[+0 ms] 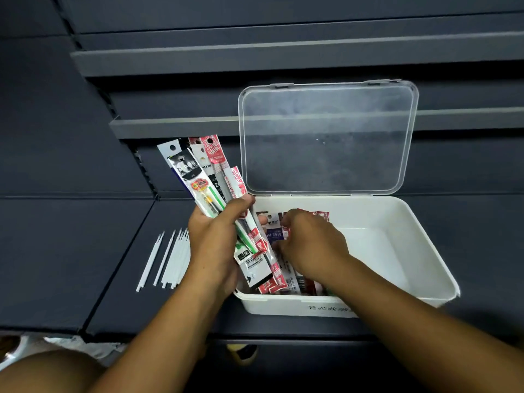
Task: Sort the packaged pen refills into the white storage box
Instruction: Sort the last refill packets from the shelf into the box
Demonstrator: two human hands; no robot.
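The left hand [215, 236] grips a fanned bundle of packaged pen refills [215, 188] above the left edge of the white plastic storage box [419, 251]. The right hand [309, 242] pinches packets lying inside [283, 276], one reading "2018". The box's right half lies bare; its clear lid [326, 137] stands upright. Loose white sticks [170, 259] lie left on the dark shelf [71, 251].

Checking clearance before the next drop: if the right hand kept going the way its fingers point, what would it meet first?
The right hand points left and down into the white storage box. It would first meet the refill packets already lying there, which its fingers seem to be touching; depth is unclear.
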